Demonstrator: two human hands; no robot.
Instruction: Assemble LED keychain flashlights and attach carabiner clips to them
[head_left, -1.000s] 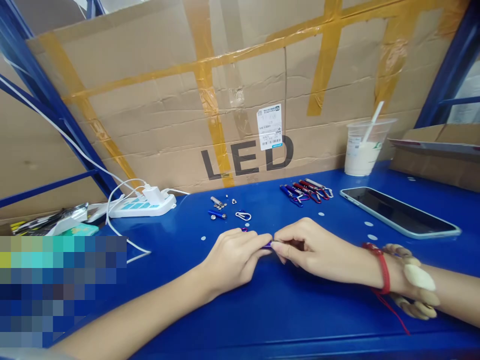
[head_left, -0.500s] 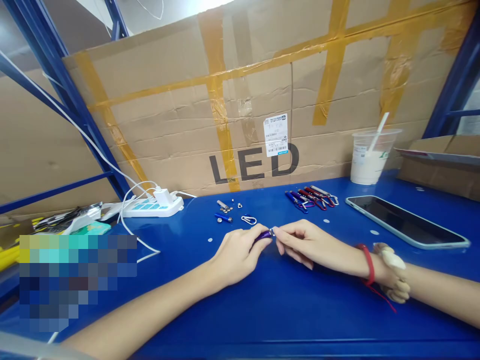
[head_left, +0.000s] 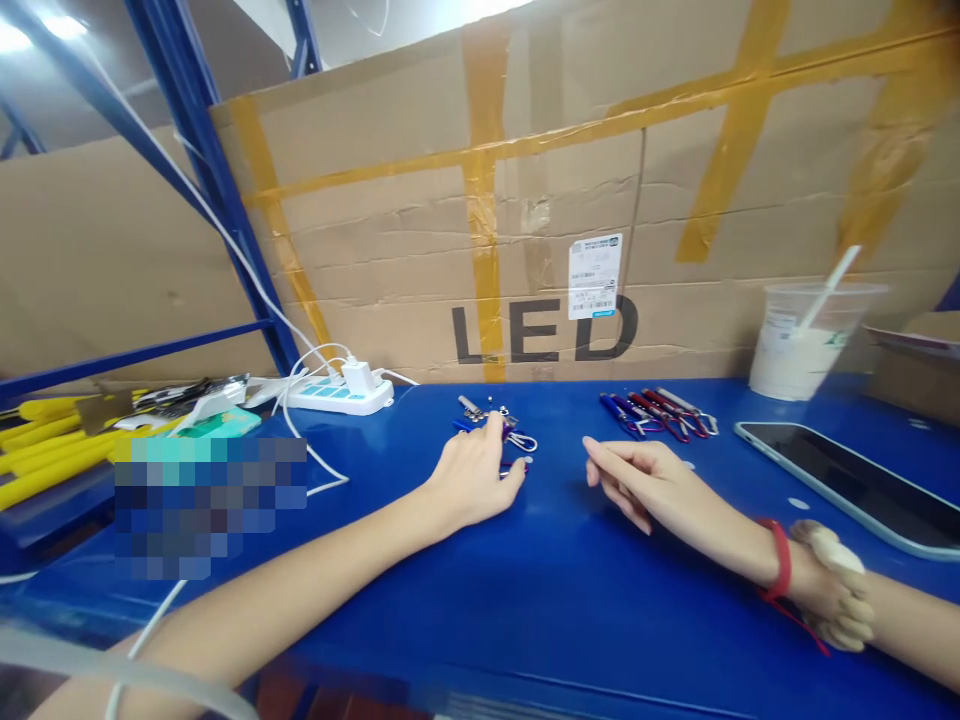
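Note:
My left hand [head_left: 469,470] is over the small parts on the blue tabletop, its thumb and index finger apart. A purple metal piece [head_left: 513,469] shows by its thumb, partly hidden. Under and beyond the index finger are a blue tube [head_left: 463,425], a silver carabiner [head_left: 523,441] and a small silver cylinder [head_left: 469,404] among tiny metal bits. My right hand [head_left: 637,480] hovers to the right with loosely curled fingers, and nothing shows in it. Beyond it lie several blue, red and silver penlight-like tubes [head_left: 651,408] with carabiners.
A phone [head_left: 847,485] lies at the right, before a plastic cup [head_left: 799,345] with a straw and a cardboard box [head_left: 919,365]. A white power strip [head_left: 341,393] with cables stands back left, near yellow items [head_left: 52,455]. A large taped cardboard sheet [head_left: 375,250] forms the back.
My hands have come apart. My left hand has moved from the purple piece held between both hands towards the loose parts; my right hand has drawn away to the right. The view has shifted left.

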